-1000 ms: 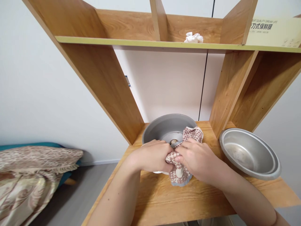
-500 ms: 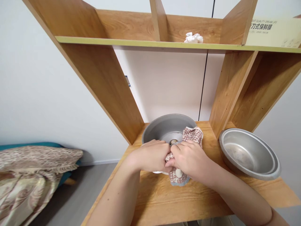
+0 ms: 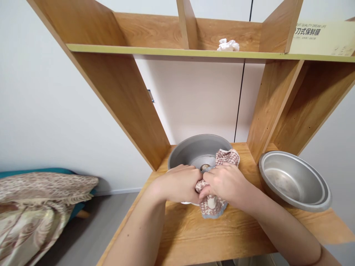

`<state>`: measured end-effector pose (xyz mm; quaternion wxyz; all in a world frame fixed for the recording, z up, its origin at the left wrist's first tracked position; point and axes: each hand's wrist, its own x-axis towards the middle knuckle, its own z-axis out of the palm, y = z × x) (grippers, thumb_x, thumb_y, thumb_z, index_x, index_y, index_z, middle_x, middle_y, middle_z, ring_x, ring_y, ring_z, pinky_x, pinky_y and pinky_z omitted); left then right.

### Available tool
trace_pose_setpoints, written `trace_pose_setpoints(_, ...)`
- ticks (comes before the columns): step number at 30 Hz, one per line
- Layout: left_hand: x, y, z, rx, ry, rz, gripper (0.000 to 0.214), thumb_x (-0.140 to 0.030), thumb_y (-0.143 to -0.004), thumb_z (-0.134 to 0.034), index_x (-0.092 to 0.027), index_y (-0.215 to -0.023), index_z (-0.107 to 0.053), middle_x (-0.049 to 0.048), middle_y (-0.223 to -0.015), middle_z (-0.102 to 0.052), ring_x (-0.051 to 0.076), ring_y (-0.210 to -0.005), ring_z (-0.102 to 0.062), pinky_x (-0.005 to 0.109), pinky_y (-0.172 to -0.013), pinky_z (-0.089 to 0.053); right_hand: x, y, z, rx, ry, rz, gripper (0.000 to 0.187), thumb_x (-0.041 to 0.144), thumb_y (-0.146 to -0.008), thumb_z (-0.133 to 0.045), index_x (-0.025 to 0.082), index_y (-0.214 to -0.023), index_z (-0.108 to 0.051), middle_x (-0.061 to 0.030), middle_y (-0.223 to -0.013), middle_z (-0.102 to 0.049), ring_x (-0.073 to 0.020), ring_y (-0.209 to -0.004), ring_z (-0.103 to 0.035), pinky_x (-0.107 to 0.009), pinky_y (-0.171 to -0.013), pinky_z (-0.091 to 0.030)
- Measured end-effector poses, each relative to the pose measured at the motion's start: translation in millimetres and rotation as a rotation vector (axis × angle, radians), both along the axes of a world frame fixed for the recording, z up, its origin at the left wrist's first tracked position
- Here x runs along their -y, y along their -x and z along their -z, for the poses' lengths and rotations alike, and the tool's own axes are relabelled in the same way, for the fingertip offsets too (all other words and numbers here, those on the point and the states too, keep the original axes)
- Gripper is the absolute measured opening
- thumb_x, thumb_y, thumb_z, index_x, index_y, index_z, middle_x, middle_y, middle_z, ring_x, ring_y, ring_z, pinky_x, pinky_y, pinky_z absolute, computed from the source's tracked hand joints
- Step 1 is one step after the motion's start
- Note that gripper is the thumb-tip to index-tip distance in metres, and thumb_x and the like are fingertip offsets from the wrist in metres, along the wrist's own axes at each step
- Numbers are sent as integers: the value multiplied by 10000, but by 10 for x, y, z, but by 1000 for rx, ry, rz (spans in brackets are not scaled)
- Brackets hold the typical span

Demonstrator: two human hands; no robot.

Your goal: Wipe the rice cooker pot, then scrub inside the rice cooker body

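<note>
The right hand (image 3: 225, 185) grips the patterned cloth (image 3: 227, 157), fingers closed, over the near-right rim of the grey pot (image 3: 191, 147) on the desk (image 3: 219, 236); the left hand (image 3: 184, 183) (fingers hidden, their hold I cannot tell) probably steadies the pot.

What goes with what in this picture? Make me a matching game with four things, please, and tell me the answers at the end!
Things:
1. patterned cloth
2. metal bowl
3. crumpled wad
4. printed box

Colours and places:
A. white, on the shelf
B. pale yellow, at the upper right of the picture
C. brownish and white, held by the right hand
D. silver, on the wooden top

Right pairs: 1-C, 2-D, 3-A, 4-B.
</note>
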<state>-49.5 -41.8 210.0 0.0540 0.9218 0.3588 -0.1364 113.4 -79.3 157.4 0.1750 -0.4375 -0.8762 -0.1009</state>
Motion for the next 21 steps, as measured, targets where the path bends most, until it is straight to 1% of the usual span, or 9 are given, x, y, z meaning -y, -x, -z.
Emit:
trace_pose_setpoints(4,14,0,-3,8,-12,-8,302,-521,-668,-616,-231,-596,-572,-14,-549,-560,153,-524,-493,293,-507,-297,0,-34,-76,34,49,7,496,653,-811,-639,159,-785,-678,-47,-701,-703,-199,-673,-659,-308,-606,-338)
trace_pose_setpoints(9,20,-6,-8,23,3,-13,292,-497,-667,-612,-225,-576,-556,-15,-548,-587,151,-518,-499,296,-510,-310,-3,-75,-120,67,77,-15,506,650,-837,-604,150,-806,-680,-51,-704,-694,-196,-684,-655,-298,-612,-356)
trace_pose_setpoints(13,18,-11,-12,29,20,-17,289,-501,-641,-639,-231,-574,-562,-27,-541,-562,143,-523,-477,289,-511,-299,-2,-38,-59,76,39,8,498,639,-856,-597,151,-802,-679,-62,-695,-697,-203,-673,-658,-305,-615,-374)
trace_pose_setpoints(15,19,-16,-16,34,28,-14,269,-476,-634,-647,-232,-568,-555,-35,-527,-536,136,-515,-455,285,-507,-290,3,-3,-13,69,8,20,493,635,-856,-604,152,-789,-675,-65,-692,-700,-209,-682,-665,-310,-620,-384)
trace_pose_setpoints(18,25,-25,-21,35,35,-8,261,-422,-637,-634,-221,-532,-505,-41,-491,-480,124,-487,-406,282,-497,-284,15,39,39,49,-34,18,485,625,-873,-595,155,-774,-666,-66,-695,-707,-209,-694,-672,-316,-629,-395)
trace_pose_setpoints(21,25,-28,-19,34,32,-8,283,-405,-636,-625,-213,-510,-461,-43,-467,-433,116,-472,-372,279,-491,-278,23,55,53,40,-49,21,481,618,-884,-587,157,-766,-659,-63,-693,-710,-205,-687,-674,-313,-615,-392)
